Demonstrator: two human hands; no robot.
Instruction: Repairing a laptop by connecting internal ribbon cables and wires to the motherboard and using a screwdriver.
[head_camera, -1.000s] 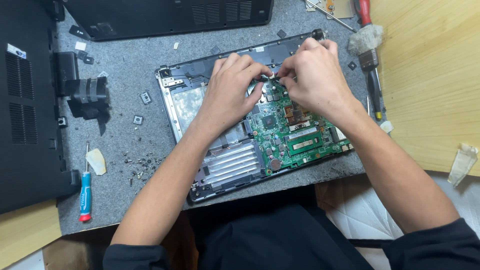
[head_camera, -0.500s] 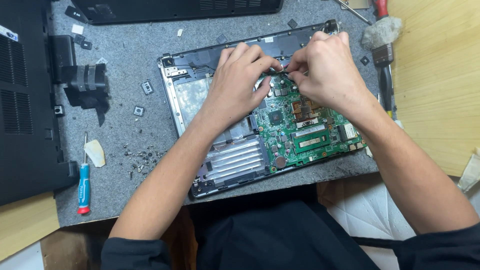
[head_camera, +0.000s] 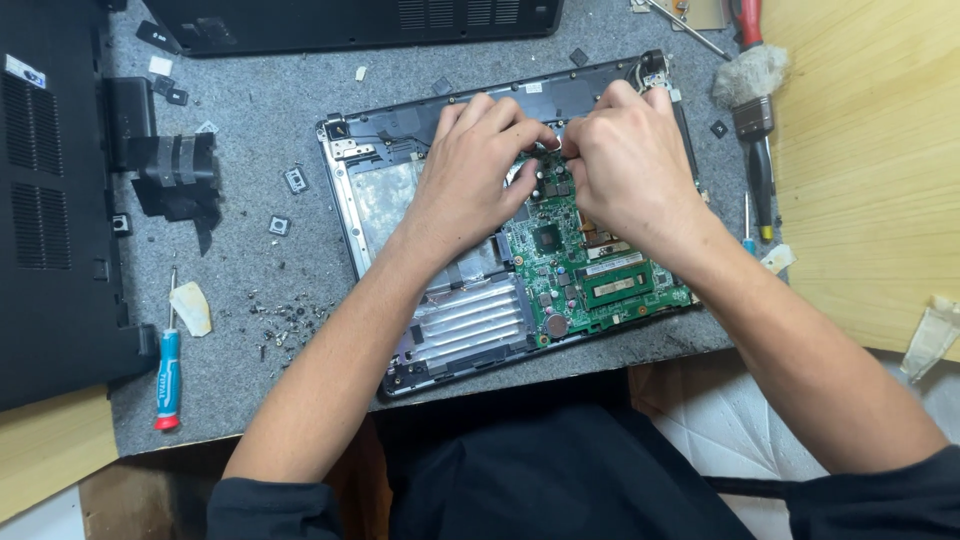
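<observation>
Grey felt covers the table (head_camera: 250, 110), with bare wood at the right of the frame. One opened laptop base (head_camera: 400, 200) lies at centre, its single green circuit board (head_camera: 590, 270) exposed in the lower right half. Two black laptop covers (head_camera: 50, 200) sit along the left and top edges. One blue-and-red screwdriver (head_camera: 167, 380) lies at lower left, a loose scatter of screws (head_camera: 290, 320) beside it, and one brush (head_camera: 752, 90) rests at upper right. Two hands work at the board's upper edge: the left hand (head_camera: 475, 175) and right hand (head_camera: 625, 165) both curl palm-down, fingertips meeting and pinching something small that I cannot make out.
</observation>
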